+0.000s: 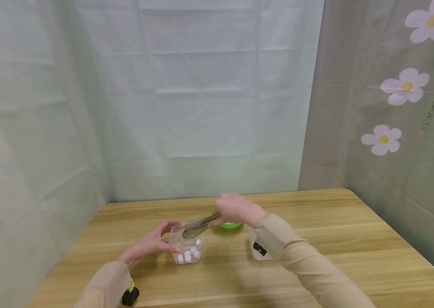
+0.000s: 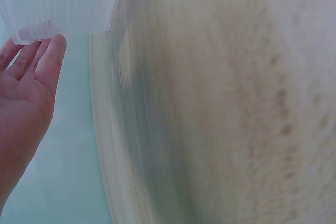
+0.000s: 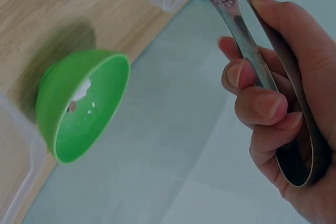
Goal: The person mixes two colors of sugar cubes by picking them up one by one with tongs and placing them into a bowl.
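Observation:
My left hand (image 1: 151, 243) holds a clear plastic container (image 1: 176, 234) by its left side, thumb near the front and fingers toward the back. Several small white cubes (image 1: 188, 256) lie in its front part. In the right wrist view, my right hand (image 3: 283, 93) grips metal tongs (image 3: 247, 40) with perforated tips, fingers curled round the arms. The tong tips are above the container's back part, apart from each other, with nothing seen between them. Behind my right hand is a green bowl (image 3: 84, 106), mostly hidden in the head view; it contains white pieces and a small brownish one.
Right of the bowl stands a second clear container (image 1: 256, 253) with a black object (image 1: 260, 249) in it, partly behind my right sleeve. A black and yellow object (image 1: 130, 295) is by my left sleeve. Pale curtains surround the wooden table (image 1: 317, 239).

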`<state>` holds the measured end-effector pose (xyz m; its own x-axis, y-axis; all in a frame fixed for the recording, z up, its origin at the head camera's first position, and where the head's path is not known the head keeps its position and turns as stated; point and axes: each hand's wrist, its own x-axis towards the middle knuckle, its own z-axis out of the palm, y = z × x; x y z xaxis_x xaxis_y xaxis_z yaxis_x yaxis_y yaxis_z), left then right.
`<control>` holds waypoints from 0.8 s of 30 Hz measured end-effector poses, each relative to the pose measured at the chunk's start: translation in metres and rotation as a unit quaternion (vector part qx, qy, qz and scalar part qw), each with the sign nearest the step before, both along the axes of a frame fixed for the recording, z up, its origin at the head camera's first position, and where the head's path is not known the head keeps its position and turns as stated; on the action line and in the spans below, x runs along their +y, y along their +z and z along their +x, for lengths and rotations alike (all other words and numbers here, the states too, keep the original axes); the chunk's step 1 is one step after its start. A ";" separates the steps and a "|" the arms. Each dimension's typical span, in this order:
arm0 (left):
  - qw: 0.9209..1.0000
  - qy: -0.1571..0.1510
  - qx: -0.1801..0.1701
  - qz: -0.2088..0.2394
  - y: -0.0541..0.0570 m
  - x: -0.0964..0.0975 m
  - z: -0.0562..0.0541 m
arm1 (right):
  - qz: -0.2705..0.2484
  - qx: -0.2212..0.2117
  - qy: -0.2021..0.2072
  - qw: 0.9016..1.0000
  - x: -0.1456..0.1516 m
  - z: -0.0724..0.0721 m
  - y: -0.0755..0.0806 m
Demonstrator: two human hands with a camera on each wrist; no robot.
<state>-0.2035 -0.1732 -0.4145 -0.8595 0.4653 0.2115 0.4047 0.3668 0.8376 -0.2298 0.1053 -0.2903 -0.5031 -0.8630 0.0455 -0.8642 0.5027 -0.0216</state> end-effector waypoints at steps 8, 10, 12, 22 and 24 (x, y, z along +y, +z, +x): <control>1.000 0.004 -0.010 0.005 0.001 0.001 0.001 | 0.050 0.030 -0.015 0.998 -0.020 0.004 -0.005; 1.000 0.002 -0.011 0.005 0.001 0.001 0.001 | 0.059 0.039 -0.019 0.997 -0.024 0.004 -0.007; 1.000 0.000 -0.010 0.005 0.001 0.001 0.001 | 0.065 0.042 -0.023 0.997 -0.027 0.006 -0.009; 1.000 0.003 -0.008 0.004 0.001 0.000 0.001 | 0.083 0.059 -0.025 0.994 -0.040 0.007 -0.016; 1.000 0.004 -0.010 0.002 0.000 0.000 0.001 | 0.094 0.060 -0.031 0.993 -0.043 0.007 -0.017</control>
<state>-0.2023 -0.1730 -0.4140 -0.8675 0.4573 0.1955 0.3844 0.3672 0.8470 -0.2229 0.0620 -0.3076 -0.5567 -0.8292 -0.0500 -0.8218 0.5409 0.1790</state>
